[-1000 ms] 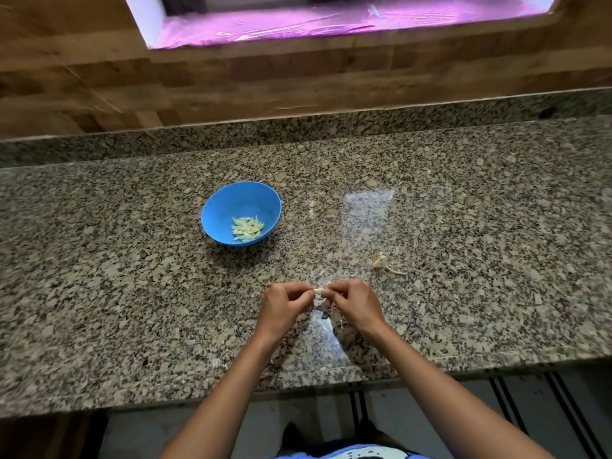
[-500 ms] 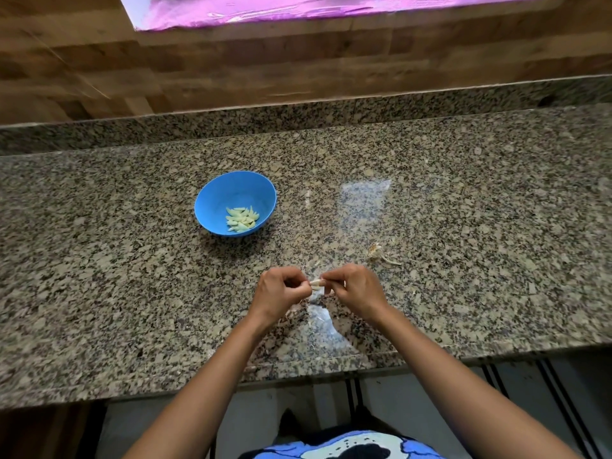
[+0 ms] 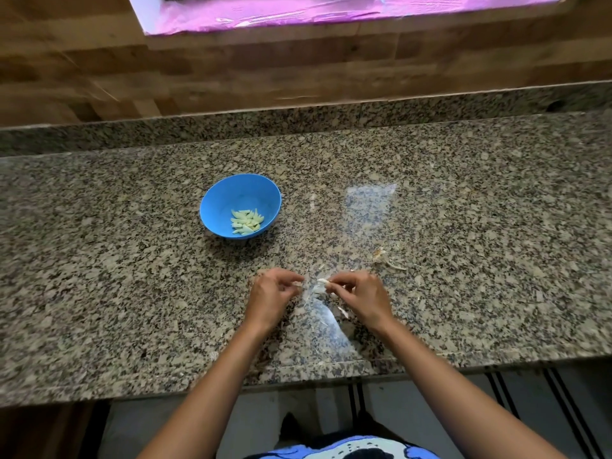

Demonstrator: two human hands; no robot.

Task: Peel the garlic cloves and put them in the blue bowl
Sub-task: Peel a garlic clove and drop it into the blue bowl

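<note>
On the granite counter stands a blue bowl [image 3: 212, 200] with several peeled garlic cloves [image 3: 246, 221] in its bottom. In front of it, near the counter's front edge, my right hand [image 3: 361, 294] pinches a pale garlic clove [image 3: 323, 281] by its fingertips. My left hand [image 3: 270, 294] is a short gap to the left of the clove, fingers curled, with a small pale scrap of garlic skin [image 3: 299, 284] at its fingertips. Loose white skin [image 3: 316, 292] lies on the counter just under the clove.
Dry bits of garlic skin and stem [image 3: 384, 256] lie to the right of my hands. The counter's front edge [image 3: 298, 376] runs just behind my wrists. A raised granite ledge [image 3: 298, 120] and a wooden wall close off the back.
My hands, which met on the clove, have drawn slightly apart. The clove stays in my right hand and my left hand has pulled away to the left.
</note>
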